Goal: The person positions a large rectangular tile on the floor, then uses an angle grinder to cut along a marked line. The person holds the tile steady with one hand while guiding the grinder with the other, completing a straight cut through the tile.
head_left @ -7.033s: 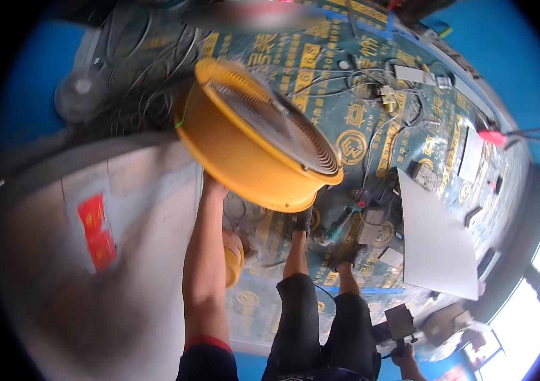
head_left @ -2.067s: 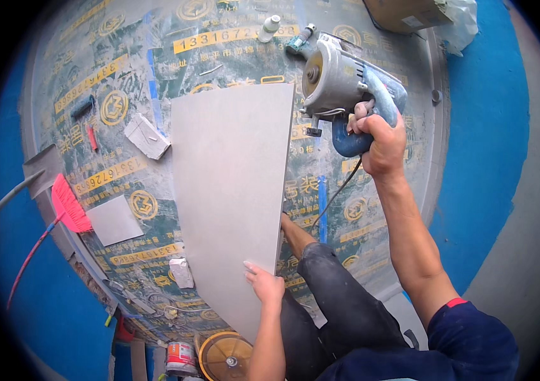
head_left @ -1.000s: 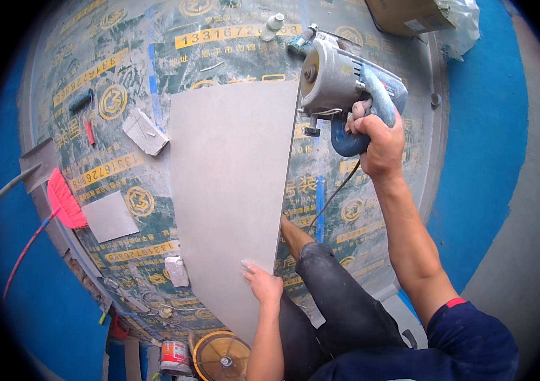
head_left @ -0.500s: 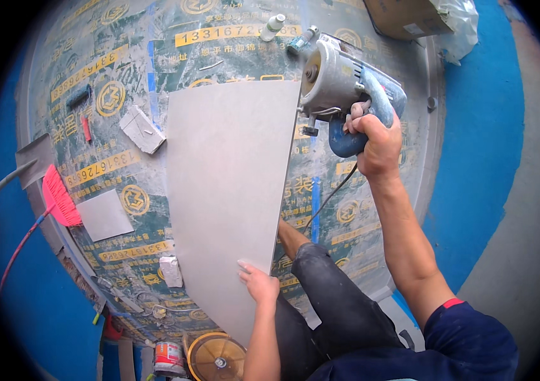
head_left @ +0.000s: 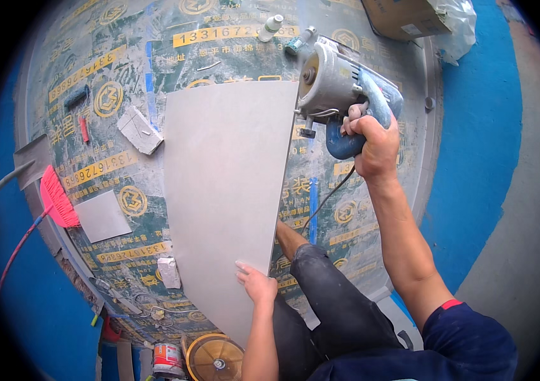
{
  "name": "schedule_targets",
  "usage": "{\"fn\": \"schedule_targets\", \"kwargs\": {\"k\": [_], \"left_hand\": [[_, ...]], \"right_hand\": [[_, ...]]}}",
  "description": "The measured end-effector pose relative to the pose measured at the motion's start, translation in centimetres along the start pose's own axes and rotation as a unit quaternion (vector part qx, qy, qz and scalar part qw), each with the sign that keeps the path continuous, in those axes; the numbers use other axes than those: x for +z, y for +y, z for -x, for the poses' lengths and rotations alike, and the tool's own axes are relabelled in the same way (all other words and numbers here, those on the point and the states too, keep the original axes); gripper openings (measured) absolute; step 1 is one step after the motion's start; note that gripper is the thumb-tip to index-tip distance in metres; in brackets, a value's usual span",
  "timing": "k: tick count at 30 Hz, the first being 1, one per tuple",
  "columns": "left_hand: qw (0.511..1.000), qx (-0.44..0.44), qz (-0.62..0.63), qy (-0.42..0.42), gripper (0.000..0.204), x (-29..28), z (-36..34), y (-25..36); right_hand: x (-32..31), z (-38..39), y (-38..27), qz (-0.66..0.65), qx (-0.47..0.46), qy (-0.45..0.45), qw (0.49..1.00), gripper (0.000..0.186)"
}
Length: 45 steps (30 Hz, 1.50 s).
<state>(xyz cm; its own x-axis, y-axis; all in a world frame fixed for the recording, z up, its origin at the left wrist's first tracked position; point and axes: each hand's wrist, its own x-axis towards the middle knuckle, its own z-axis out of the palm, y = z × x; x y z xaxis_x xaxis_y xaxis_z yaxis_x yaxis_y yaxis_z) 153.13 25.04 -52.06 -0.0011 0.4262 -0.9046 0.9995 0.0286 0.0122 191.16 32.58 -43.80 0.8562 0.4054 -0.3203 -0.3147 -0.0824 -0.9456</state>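
My right hand [head_left: 375, 143] is wrapped round the blue handle of a dusty grey handheld power cutter [head_left: 349, 86], whose body sits at the upper right edge of a long pale grey tile [head_left: 222, 178]. A dark cord [head_left: 333, 193] hangs from the tool. My left hand [head_left: 257, 282] lies on the tile's lower right edge, fingertips on its face and thumb side along the rim. Beyond the cutter lies a small teal tool [head_left: 296, 44], beside a white bottle [head_left: 271, 28].
A pink broom [head_left: 59, 197], shovel [head_left: 32, 159], small tile square [head_left: 102, 217], white offcuts [head_left: 140, 130] and roller [head_left: 78, 96] lie left. A cardboard box [head_left: 403, 16] and plastic bag stand upper right; a bucket [head_left: 167, 357] and yellow fan [head_left: 214, 357] sit at the bottom.
The yellow fan held up earlier now sits at the bottom; since then the cutter is in my right hand and the tile under my left. Over the last second, tile and cutter shift slightly left in view.
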Motion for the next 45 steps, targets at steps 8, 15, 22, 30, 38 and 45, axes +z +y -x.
{"fn": "schedule_targets", "kwargs": {"k": [8, 15, 22, 30, 38, 45], "left_hand": [[1.0, 0.002, -0.014, 0.007, 0.103, 0.05, 0.07, -0.14], [1.0, 0.008, -0.018, 0.013, 0.103, 0.33, 0.02, -0.32], [0.999, 0.016, -0.017, 0.022, 0.103, 0.52, -0.03, -0.48], [1.0, 0.009, -0.012, 0.013, 0.101, -0.32, 0.28, 0.24], [0.999, 0.01, -0.025, 0.025, 0.101, 0.12, 0.12, 0.05], [1.0, 0.009, -0.022, 0.018, 0.101, 0.04, 0.11, 0.13]], "right_hand": [[0.03, 0.13, 0.27, 0.0, 0.002, 0.005, 1.0, 0.03], [0.31, 0.27, 0.01, 0.008, -0.005, -0.003, 1.0, 0.031], [0.44, 0.43, -0.01, 0.022, -0.004, -0.013, 1.0, 0.035], [0.64, 0.64, -0.13, 0.022, 0.003, -0.007, 1.0, 0.048], [0.63, 0.62, -0.02, 0.004, 0.011, -0.01, 1.0, 0.057], [0.61, 0.8, 0.11, 0.003, 0.021, 0.001, 1.0, 0.051]]}}
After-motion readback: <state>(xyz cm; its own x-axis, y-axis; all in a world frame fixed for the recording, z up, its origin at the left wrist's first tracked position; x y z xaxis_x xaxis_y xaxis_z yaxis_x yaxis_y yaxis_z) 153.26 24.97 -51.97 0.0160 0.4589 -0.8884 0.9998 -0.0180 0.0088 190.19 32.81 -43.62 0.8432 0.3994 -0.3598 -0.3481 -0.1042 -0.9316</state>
